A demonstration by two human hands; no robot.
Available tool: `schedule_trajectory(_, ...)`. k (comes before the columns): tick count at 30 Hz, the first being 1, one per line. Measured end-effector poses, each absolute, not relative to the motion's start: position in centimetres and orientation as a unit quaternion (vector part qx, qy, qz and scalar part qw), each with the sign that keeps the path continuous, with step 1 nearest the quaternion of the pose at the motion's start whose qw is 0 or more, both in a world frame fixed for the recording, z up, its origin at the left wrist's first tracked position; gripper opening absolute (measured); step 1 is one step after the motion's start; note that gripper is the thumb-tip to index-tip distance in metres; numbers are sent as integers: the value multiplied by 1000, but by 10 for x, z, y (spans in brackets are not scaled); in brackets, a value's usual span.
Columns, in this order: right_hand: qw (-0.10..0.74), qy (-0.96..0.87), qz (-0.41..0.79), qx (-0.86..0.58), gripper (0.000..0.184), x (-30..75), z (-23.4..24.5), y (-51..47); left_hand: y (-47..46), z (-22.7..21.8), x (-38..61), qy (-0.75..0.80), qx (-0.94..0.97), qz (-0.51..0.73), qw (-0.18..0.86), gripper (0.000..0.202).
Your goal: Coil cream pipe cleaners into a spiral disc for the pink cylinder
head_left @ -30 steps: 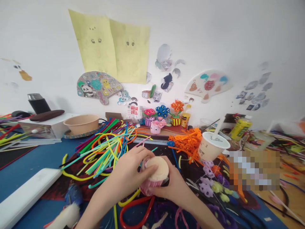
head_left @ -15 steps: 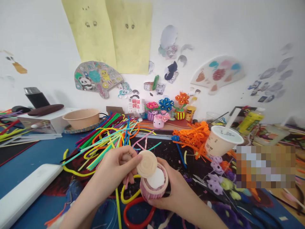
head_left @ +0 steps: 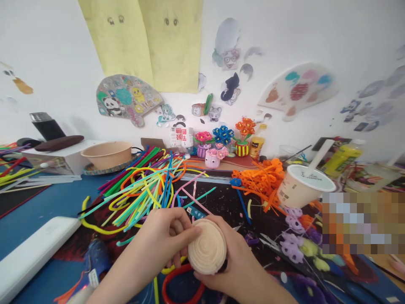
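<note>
Low in the middle of the view, both my hands hold a small round craft piece with a cream spiral lid (head_left: pixel 207 250) wound from fuzzy wire. My left hand (head_left: pixel 164 240) curls its fingers against the lid's left edge, thumb on the rim. My right hand (head_left: pixel 236 264) wraps the piece from the right and below. The pink cup body under the lid is hidden by the lid and my fingers. A red wire loop (head_left: pixel 180 287) lies just beneath the hands.
A heap of coloured pipe cleaners (head_left: pixel 145 185) spreads ahead of my hands. Orange wire pieces (head_left: pixel 262 181) and a paper cup with a straw (head_left: pixel 302 185) stand at right. A tan bowl (head_left: pixel 106 154) sits back left, a white bar (head_left: pixel 34 257) near left, small flower pots (head_left: pixel 221 147) by the wall.
The cream lid, tilted up off the pink cup half a second ago, now lies flat over it, covering the white inside. The view has dipped and the hands sit lower.
</note>
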State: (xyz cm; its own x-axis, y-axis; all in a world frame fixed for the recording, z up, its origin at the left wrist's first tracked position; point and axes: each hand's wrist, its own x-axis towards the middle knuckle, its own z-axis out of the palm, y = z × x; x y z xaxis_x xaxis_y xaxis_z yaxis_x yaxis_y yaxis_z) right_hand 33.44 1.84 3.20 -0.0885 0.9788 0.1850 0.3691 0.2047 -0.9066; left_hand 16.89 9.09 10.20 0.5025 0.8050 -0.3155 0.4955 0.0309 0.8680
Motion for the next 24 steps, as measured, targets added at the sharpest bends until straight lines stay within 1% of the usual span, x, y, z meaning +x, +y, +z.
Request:
schedule_trajectory(6, 420, -649, 332, -541, 59, 334, 32, 18, 92, 98, 172, 472, 703, 158, 509, 31)
schedule_trajectory(8, 429, -652, 310, -544, 61, 334, 29, 18, 93, 98, 172, 460, 721, 176, 487, 30)
schedule_trajectory(9, 436, -650, 297, -547, 62, 334, 28, 18, 93, 99, 171, 451, 742, 199, 454, 29)
schedule_trajectory(10, 446, -645, 282, -553, 63, 333, 26, 18, 92, 100, 170, 438, 771, 236, 397, 27)
schedule_trajectory(11, 458, -638, 264, -559, 65, 333, 24, 18, 90, 102, 169, 416, 804, 283, 318, 24)
schedule_trajectory(13, 491, -618, 232, -568, 65, 332, 20, 18, 84, 102, 168, 330, 856, 377, 123, 17)
schedule_trajectory(15, 534, -587, 227, -565, 64, 331, 17, 19, 77, 99, 169, 199, 881, 427, -40, 21)
schedule_trajectory(16, 552, -569, 241, -559, 63, 330, 16, 20, 73, 95, 169, 142, 888, 427, -91, 25)
schedule_trajectory(17, 566, -553, 251, -557, 61, 330, 15, 20, 70, 91, 170, 95, 892, 421, -133, 28)
schedule_trajectory(18, 576, -539, 259, -557, 56, 331, 15, 20, 68, 86, 171, 87, 906, 384, -155, 29)
schedule_trajectory(20, 583, -522, 265, -563, 50, 333, 15, 21, 66, 78, 173, 83, 907, 364, -195, 31)
schedule_trajectory(24, 587, -506, 271, -571, 56, 338, 17, 20, 68, 73, 176, 70, 912, 333, -230, 34)
